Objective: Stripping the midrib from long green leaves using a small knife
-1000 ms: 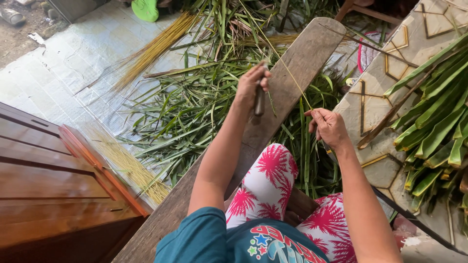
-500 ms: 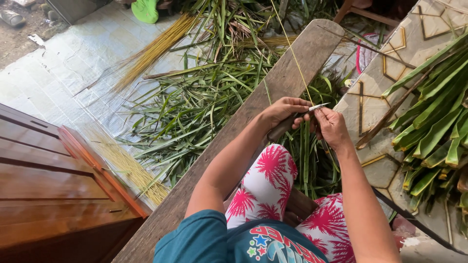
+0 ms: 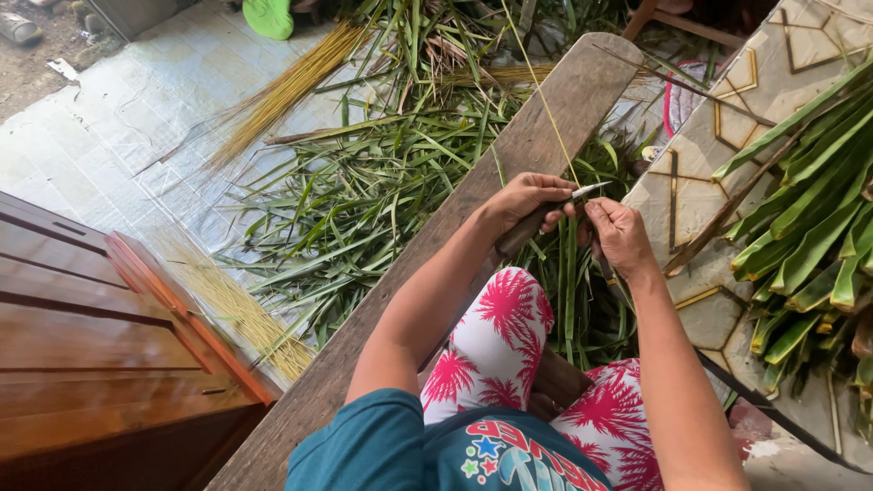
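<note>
My left hand point(image 3: 525, 199) grips a small knife point(image 3: 546, 215) with a dark handle, its blade tip pointing right. My right hand point(image 3: 617, 235) pinches the near end of a thin yellow-green leaf rib point(image 3: 543, 95) that runs up and away over a long wooden plank point(image 3: 382, 318). The blade touches the rib right beside my right fingers. Both hands meet above my knees, which are in white trousers with pink leaf prints.
Stripped green leaf blades point(image 3: 364, 191) lie heaped on the tiled floor left of the plank. Bundles of yellow ribs point(image 3: 282, 91) lie further back and beside a brown wooden cabinet point(image 3: 100, 345). A fresh palm frond point(image 3: 809, 236) lies at right.
My left hand with the knife has come down from further up the plank to meet my right hand, and the rib now stretches away from both hands.
</note>
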